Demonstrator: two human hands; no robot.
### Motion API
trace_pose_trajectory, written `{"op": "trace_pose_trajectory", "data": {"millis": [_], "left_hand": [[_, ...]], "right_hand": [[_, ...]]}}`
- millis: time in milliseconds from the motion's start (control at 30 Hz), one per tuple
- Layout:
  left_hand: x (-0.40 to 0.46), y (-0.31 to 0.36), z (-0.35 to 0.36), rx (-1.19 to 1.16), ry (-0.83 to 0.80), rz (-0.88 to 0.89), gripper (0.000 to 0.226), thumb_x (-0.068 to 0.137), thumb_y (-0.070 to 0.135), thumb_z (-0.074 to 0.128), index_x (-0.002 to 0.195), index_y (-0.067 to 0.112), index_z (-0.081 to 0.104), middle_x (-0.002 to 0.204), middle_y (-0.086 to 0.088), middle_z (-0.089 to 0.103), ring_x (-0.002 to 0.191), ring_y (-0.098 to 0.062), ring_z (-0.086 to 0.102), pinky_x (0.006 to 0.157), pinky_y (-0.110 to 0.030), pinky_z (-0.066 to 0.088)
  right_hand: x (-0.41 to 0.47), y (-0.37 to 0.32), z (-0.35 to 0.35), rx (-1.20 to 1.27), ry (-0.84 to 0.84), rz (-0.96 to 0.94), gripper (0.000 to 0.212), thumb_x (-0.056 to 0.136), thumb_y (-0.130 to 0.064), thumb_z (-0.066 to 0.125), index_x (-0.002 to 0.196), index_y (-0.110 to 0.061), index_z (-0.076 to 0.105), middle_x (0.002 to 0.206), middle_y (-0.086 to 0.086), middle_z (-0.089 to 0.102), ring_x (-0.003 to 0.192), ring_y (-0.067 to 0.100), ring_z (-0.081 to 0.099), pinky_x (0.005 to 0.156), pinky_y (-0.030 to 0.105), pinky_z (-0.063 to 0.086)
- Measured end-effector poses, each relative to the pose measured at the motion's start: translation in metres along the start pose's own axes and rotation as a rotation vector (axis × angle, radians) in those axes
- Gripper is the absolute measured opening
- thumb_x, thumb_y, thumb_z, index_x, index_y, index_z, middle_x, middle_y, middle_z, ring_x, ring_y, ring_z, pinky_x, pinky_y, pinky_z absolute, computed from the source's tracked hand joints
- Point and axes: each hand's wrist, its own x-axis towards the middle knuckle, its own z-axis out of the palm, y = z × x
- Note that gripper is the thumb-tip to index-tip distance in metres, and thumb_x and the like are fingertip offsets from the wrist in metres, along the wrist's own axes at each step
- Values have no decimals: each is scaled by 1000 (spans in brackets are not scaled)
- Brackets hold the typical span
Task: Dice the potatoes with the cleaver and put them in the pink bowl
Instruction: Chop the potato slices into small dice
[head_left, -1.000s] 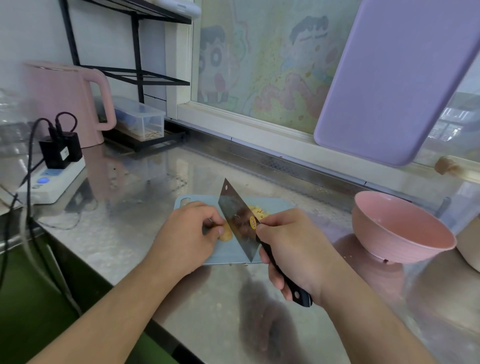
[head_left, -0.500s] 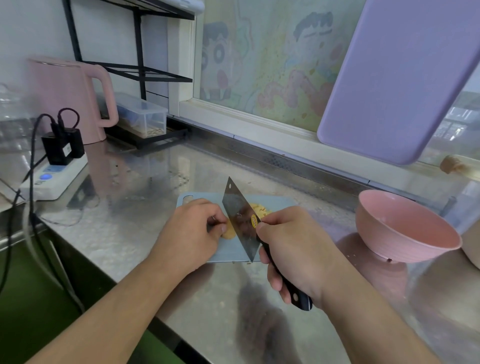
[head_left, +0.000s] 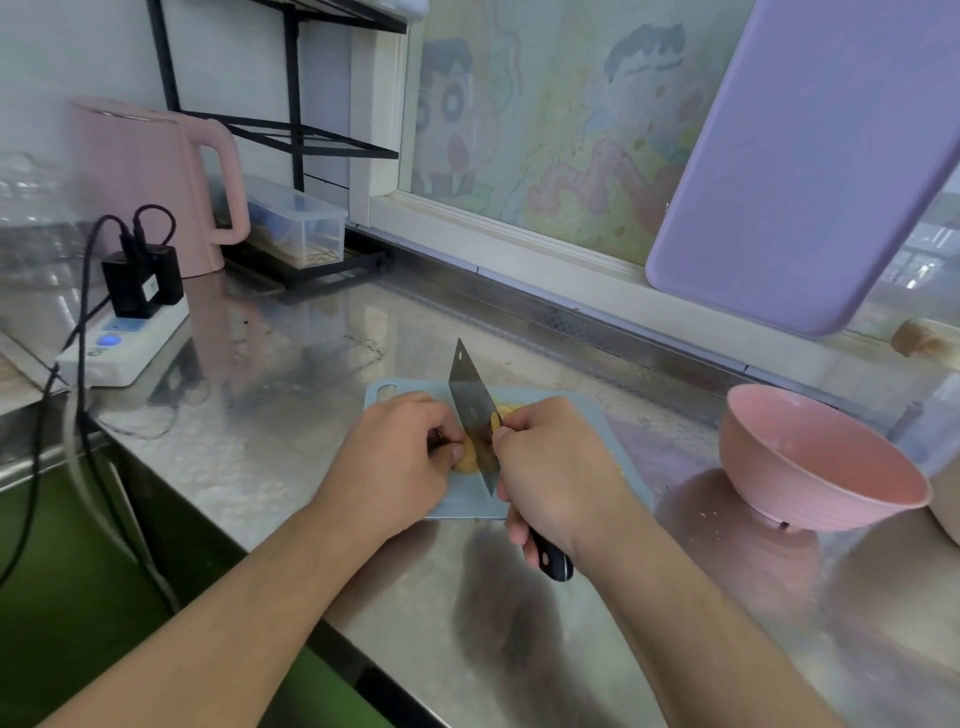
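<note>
Dicing is judged to be the step in hand, on a pale blue board (head_left: 470, 506) set on the steel counter (head_left: 270, 457). The pink bowl (head_left: 821, 465) stands well apart to the right, and looks empty so far. The right hand (head_left: 558, 470) is closed around the handle of the cleaver (head_left: 474, 413), whose blade rests against the potato (head_left: 466, 460). The left hand (head_left: 397, 457) is curled over that piece, pinning it. Fingertips are best kept tucked behind the knuckles and the blade brought straight down. The potato is yellow, small and mostly hidden; cut pieces (head_left: 505, 411) lie just behind the blade.
</note>
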Motion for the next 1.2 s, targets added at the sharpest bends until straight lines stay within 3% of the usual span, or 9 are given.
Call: {"op": "trace_pose_trajectory", "data": {"millis": [300,667,1200], "left_hand": [[0,1,-1,-30,6,-54,16,85,18,82,79,31,75,83,17,66,79,-5,64,78,-33,58],[-1,3,-3,-53,-14,-86,16,87,16,81,79,29,77,86,17,67,80,1,64,76,-19,53],[1,2,-2,-37,1,-77,14,86,16,83,79,28,79,85,16,66,80,-4,63,79,-28,55]], "right_hand": [[-16,8,-9,23,-4,-39,27,102,-13,39,78,-8,51,57,22,54,26,24,45,35,22,38],[-23,4,-16,77,33,-50,33,101,-13,39,70,-6,49,42,19,47,25,21,39,36,20,32],[-27,1,-14,62,10,-33,33,101,-13,41,69,-6,50,45,19,48,23,20,39,34,18,32]]}}
